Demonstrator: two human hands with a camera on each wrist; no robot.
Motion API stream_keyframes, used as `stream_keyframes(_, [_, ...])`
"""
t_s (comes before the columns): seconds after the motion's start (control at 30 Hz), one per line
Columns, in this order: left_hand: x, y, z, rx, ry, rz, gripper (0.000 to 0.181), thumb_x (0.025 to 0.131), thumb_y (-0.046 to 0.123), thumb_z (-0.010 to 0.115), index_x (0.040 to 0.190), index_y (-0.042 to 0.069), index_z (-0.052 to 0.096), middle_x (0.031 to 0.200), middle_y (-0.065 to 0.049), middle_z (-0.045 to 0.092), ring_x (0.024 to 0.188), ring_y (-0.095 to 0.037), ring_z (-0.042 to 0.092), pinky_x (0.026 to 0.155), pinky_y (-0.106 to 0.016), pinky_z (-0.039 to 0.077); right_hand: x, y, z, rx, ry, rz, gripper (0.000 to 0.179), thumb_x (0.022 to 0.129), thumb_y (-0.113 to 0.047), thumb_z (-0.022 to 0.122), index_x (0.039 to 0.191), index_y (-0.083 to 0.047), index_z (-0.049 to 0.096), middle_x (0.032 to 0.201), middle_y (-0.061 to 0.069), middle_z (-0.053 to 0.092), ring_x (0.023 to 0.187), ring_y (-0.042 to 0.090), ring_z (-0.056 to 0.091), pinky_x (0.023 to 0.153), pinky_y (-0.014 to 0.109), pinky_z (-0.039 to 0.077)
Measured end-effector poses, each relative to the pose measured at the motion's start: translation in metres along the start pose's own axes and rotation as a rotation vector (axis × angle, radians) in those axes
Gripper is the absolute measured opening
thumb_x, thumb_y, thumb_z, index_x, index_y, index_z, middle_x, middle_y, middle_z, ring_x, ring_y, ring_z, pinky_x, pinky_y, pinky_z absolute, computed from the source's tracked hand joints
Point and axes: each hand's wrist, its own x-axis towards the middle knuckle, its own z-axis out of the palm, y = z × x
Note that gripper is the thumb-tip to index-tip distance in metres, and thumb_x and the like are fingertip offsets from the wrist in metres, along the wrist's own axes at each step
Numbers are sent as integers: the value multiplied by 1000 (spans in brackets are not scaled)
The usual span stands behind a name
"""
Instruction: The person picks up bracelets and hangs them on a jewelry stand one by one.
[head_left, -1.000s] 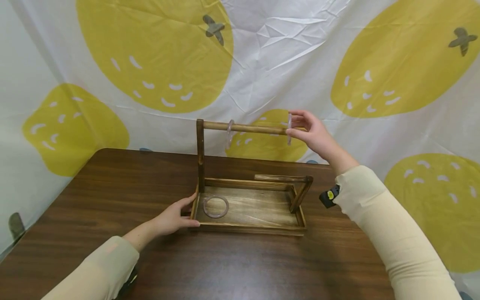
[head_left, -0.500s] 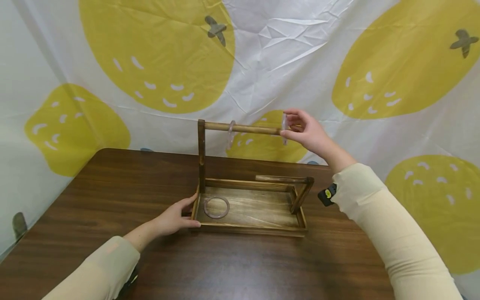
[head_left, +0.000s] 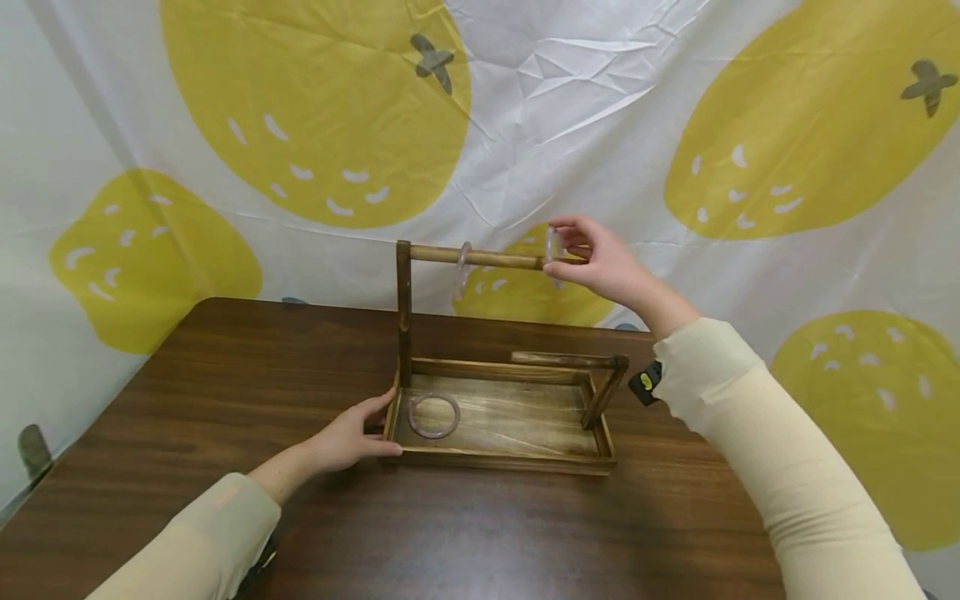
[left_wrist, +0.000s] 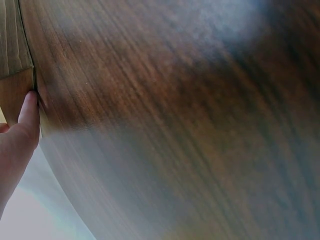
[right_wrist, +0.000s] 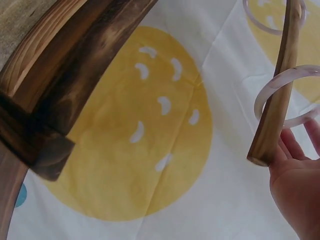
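A wooden jewellery stand (head_left: 510,417) has a tray base and a long upper bar (head_left: 504,260) on a left post. My left hand (head_left: 337,437) grips the tray's left end, thumb along the front corner; part of it shows as the thumb (left_wrist: 30,112) in the left wrist view. High on the right, my right hand (head_left: 611,262) pinches a pale translucent bangle (head_left: 551,244) between thumb and fingers. In the right wrist view that bangle (right_wrist: 270,92) encircles the bar near its free end. Another bangle (head_left: 462,271) hangs farther left on the bar. A third bangle (head_left: 433,436) lies flat in the tray.
A shorter, lower bar (head_left: 562,360) stands on a slanted post (head_left: 603,392) at the tray's right. The stand rests on a dark brown wooden table (head_left: 480,533). Behind it hangs a white cloth (head_left: 592,142) with big yellow fruit prints.
My right hand has moved left along the upper bar, bringing the pinched bangle farther in from the free end. The left hand, the stand and the other bangles stay put.
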Motion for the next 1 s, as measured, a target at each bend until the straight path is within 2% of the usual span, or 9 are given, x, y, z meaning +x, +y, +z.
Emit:
stream_keyframes(0.23, [0,0,1,-3,1,-3,91,80,11,74,145,-10,14,148,-34,18,127,-47,39,99,-42,49,6,-5,6,-36,-21,-21,63,84,-8,67,138,2,37,127,22,45,120,35,45,111,47,36])
stream_keyframes(0.57, [-1,4,0,12,-13,-14,91,81,13,73,146,-8,13,149,-34,16,128,-47,37,99,-43,49,10,-11,13,-97,-35,-41,60,83,-9,68,135,3,41,123,23,46,119,36,46,110,46,38])
stream_keyframes(1.0, [0,1,0,8,-2,-8,91,80,12,73,146,-9,14,148,-34,17,128,-47,38,99,-43,49,15,-22,21,-184,-74,-100,65,80,-13,71,136,3,41,123,20,47,116,32,46,109,44,38])
